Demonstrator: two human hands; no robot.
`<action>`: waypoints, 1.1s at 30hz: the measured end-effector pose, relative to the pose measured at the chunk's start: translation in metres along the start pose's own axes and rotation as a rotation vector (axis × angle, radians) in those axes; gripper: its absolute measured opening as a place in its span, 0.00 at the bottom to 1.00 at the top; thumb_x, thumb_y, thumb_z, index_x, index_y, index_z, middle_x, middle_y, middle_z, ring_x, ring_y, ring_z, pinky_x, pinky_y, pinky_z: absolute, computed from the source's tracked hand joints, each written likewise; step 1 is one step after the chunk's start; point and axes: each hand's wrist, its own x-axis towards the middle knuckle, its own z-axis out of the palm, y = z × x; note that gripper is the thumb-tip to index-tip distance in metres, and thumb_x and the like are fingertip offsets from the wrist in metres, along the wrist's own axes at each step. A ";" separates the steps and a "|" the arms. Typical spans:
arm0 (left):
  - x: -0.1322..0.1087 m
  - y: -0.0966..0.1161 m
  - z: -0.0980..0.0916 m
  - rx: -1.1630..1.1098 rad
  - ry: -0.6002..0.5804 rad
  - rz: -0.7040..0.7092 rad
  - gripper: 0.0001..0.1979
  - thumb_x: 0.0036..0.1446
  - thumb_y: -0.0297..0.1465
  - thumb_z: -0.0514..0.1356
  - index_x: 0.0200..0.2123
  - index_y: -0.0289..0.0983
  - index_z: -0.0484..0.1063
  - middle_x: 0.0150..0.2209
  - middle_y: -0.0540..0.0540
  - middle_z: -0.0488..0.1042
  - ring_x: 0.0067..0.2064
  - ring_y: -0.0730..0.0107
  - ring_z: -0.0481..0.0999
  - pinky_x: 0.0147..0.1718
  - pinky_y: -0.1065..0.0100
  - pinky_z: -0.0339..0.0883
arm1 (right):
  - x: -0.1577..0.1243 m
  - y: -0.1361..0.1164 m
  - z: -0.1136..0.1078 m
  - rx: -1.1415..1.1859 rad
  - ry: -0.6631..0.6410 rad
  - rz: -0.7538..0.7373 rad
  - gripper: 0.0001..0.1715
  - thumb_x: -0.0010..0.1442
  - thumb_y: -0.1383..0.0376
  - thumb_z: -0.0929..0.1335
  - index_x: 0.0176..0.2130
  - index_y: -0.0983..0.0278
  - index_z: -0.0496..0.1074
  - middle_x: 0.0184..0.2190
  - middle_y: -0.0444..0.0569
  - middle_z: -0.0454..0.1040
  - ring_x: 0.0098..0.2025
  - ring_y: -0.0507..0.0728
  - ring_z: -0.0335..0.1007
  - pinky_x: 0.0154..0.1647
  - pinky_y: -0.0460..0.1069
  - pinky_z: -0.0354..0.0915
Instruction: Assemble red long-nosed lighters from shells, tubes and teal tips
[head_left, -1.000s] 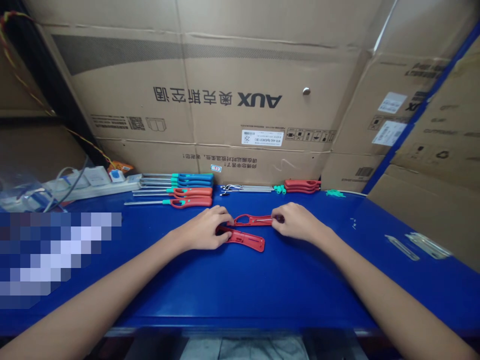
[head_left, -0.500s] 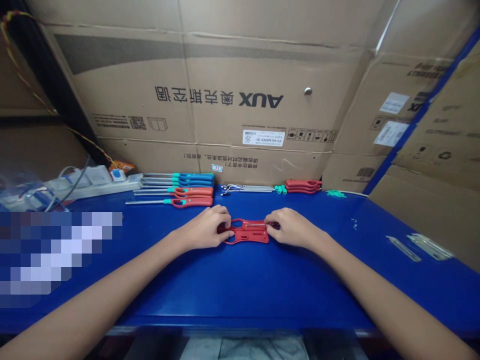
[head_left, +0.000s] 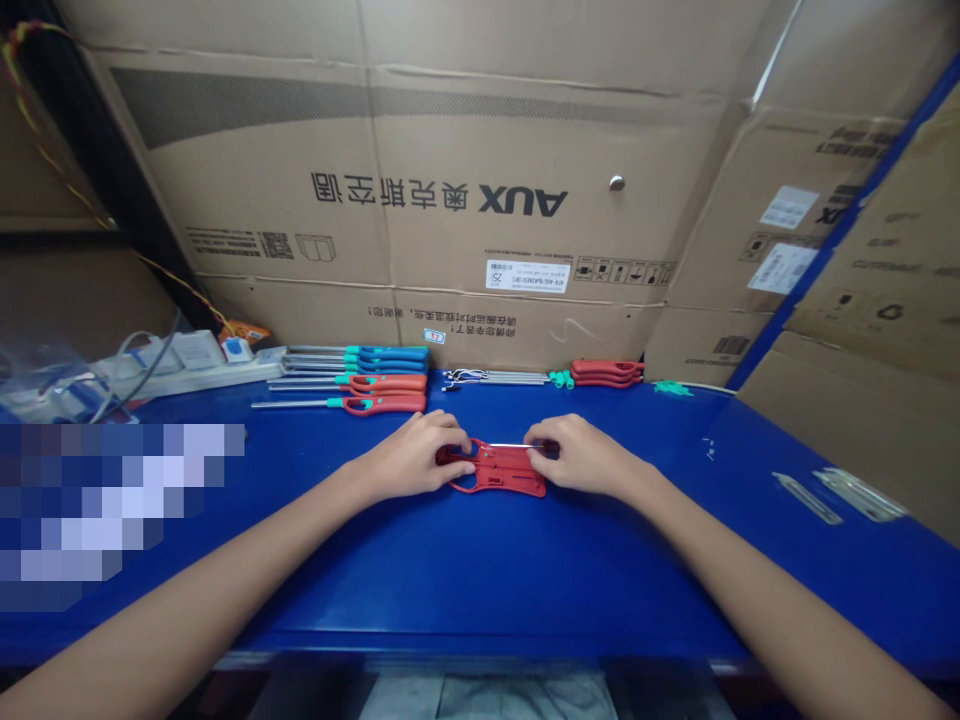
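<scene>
Two red plastic handle halves [head_left: 499, 472] lie stacked on the blue table, directly in front of me. My left hand [head_left: 416, 458] grips their left end, with the fingers curled over the looped part. My right hand [head_left: 577, 456] pinches their right end between thumb and fingers. A thin metal rod [head_left: 516, 445] runs along the upper edge of the red halves, and its ends disappear under my right fingers. Part of the red piece is hidden by both hands.
Long-nosed utility lighters with blue handles [head_left: 386, 358] and red handles [head_left: 382, 393] lie in rows behind my hands. Metal rods [head_left: 495, 377], stacked red handles [head_left: 606, 373] and small green parts [head_left: 671, 387] line the back. A power strip [head_left: 187, 368] sits left; metal strips [head_left: 840, 492] lie right.
The two red halves, apart a second ago, now lie together as one stack. My hands have moved closer together, and the rod now lies along the top of the stack.
</scene>
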 end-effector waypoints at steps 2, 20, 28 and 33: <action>0.000 0.000 0.001 -0.012 0.010 0.010 0.10 0.60 0.37 0.56 0.39 0.39 0.74 0.40 0.44 0.72 0.44 0.62 0.70 0.43 0.63 0.63 | 0.000 0.001 0.000 0.057 0.016 0.007 0.10 0.55 0.67 0.65 0.36 0.64 0.76 0.29 0.47 0.75 0.29 0.51 0.66 0.31 0.44 0.57; 0.002 0.002 0.008 -0.084 0.009 0.001 0.10 0.61 0.30 0.53 0.35 0.37 0.75 0.35 0.45 0.71 0.35 0.69 0.72 0.34 0.69 0.64 | 0.002 0.001 0.010 0.113 -0.156 0.003 0.11 0.59 0.67 0.63 0.35 0.65 0.75 0.28 0.48 0.76 0.26 0.50 0.65 0.28 0.44 0.55; 0.002 0.006 0.006 -0.058 0.005 -0.006 0.08 0.59 0.30 0.54 0.33 0.36 0.73 0.34 0.46 0.71 0.34 0.69 0.70 0.34 0.68 0.63 | 0.001 -0.004 0.008 0.095 -0.154 -0.012 0.09 0.57 0.70 0.63 0.32 0.65 0.73 0.26 0.47 0.74 0.25 0.50 0.63 0.28 0.44 0.54; 0.002 0.005 0.005 -0.043 0.022 0.001 0.07 0.58 0.30 0.54 0.32 0.36 0.72 0.33 0.46 0.70 0.35 0.68 0.70 0.35 0.68 0.62 | 0.001 -0.004 0.008 0.092 -0.152 -0.021 0.10 0.57 0.70 0.63 0.33 0.65 0.73 0.27 0.47 0.74 0.25 0.50 0.63 0.27 0.44 0.53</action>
